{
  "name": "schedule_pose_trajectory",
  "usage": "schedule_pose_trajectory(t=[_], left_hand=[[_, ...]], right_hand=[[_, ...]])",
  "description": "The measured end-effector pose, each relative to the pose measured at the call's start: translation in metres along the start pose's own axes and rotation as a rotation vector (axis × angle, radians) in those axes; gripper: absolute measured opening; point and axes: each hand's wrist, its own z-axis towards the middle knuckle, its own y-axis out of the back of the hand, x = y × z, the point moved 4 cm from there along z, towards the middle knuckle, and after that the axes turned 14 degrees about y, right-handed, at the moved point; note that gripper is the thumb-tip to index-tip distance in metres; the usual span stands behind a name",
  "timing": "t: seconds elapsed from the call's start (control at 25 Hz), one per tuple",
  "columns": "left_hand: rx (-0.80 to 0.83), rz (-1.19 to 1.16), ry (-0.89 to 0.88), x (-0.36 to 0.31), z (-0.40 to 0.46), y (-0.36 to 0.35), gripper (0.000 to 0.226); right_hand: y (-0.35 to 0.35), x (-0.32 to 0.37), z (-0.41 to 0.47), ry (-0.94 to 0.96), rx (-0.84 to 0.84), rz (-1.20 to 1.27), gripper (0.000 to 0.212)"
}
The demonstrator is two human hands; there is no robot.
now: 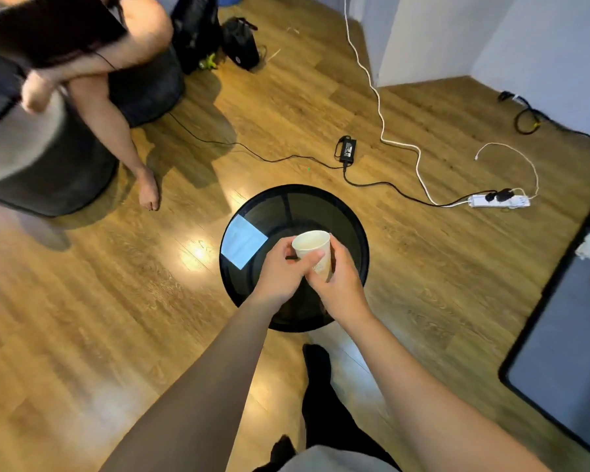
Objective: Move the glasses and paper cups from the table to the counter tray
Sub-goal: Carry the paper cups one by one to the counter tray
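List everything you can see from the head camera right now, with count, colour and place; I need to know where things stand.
paper cup: one, white, held over the round table
round table: one, black glass top, centre of the floor
paper sheet: one, pale blue, on the table's left side
power adapter: one, black, on the floor beyond the table
power strip: one, white, on the floor at right
white cable: one, running from the back wall to the strip
stools: two, dark, upper left
seated person: one, on the farther stool
bags: two, black, by the back wall
mat: one, grey with black edge, right
hands: left hand and right hand, both gripping the cup
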Motion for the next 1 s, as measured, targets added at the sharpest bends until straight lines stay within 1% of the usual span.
schedule_pose_trajectory(t=[0.16,0.32,0.56,0.8,1.0], left_hand=[[0.055,-0.071,0.030,-0.015,-0.037,0.006,0.065],[0.146,-0.099,-0.021,-0.018,-0.055,0.008,0.046],[0.222,-0.063,-0.079,-0.025,-0.094,-0.009,0.045],[0.404,0.016,-0.171,-0.035,-0.149,-0.043,0.031],[0.568,0.088,-0.222,-0.005,-0.210,-0.064,0.029]], right_hand=[[0.014,0.031,-0.023,0.046,-0.049,-0.031,0.075],[0.027,0.042,-0.040,0.092,-0.086,-0.025,0.075],[0.050,0.058,-0.077,0.096,-0.199,-0.029,0.078],[0.084,0.068,-0.143,0.091,-0.450,-0.021,0.077],[0.083,0.073,-0.238,0.061,-0.702,-0.055,0.075]])
